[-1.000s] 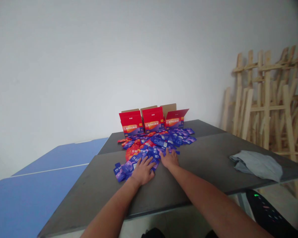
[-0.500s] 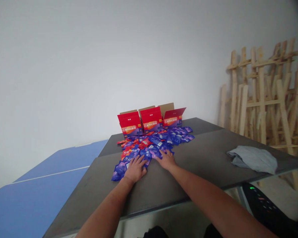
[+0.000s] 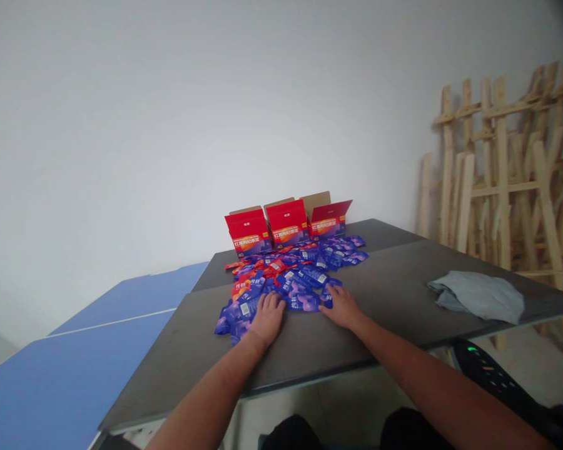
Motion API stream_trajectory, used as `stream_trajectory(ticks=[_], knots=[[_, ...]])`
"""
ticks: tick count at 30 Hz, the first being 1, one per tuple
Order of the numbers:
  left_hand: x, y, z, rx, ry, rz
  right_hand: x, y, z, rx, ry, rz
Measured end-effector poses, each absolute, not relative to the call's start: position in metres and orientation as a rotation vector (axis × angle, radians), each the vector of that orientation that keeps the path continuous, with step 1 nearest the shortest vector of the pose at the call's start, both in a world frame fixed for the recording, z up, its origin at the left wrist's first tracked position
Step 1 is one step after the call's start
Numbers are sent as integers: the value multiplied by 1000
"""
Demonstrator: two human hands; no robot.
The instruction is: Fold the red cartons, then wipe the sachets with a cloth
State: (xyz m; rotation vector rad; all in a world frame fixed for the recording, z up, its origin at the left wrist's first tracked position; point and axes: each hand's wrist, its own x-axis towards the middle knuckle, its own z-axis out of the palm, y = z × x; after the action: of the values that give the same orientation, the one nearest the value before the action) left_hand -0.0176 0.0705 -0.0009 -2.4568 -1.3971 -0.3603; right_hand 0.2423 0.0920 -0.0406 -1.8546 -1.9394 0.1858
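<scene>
Purple-blue and red pouches [image 3: 304, 281] lie in a loose, overlapping heap on the dark table. My left hand [image 3: 268, 317] is open, its stretched fingers resting at the near left side of the heap, against a purple pouch [image 3: 244, 309]. At the heap's near right edge, my right hand [image 3: 341, 307] is open, thumb and fingers apart, touching a small purple pouch [image 3: 328, 294] that it partly covers. Between both hands lies another purple pouch [image 3: 304, 302], flat on the table. Behind the heap stand three red printed cartons [image 3: 288, 228] with raised flaps; their insides are hidden.
A grey cloth [image 3: 478, 295] lies crumpled on the right part of the dark table [image 3: 385, 294]. Left of it is a blue table [image 3: 117, 325] with a white line. Wooden easels [image 3: 502, 187] lean at the right wall. A black device [image 3: 497, 381] with a green light sits below the table edge.
My right hand has shifted right, away from the middle pouches. My left hand has moved slightly right too. Pouches at the near edge lie differently, and more of them show between the hands.
</scene>
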Motion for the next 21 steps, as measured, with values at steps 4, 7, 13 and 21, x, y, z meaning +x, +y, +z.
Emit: stream_trajectory(ticks=[4,7,13,21], knots=[[20,63,0,-2738,-1183,-506,240,89,-40,-1850,-1976,148],[51,68,-5,-2894,-1217,-724,238,88,-39,-1833,-1973,126],[94,83,-16,-2959,-1553,-1120,238,87,-36,-1879,-1905,163],[79,85,-17,-2978,-1754,-1812,250,92,-34,-1844,-1645,284]])
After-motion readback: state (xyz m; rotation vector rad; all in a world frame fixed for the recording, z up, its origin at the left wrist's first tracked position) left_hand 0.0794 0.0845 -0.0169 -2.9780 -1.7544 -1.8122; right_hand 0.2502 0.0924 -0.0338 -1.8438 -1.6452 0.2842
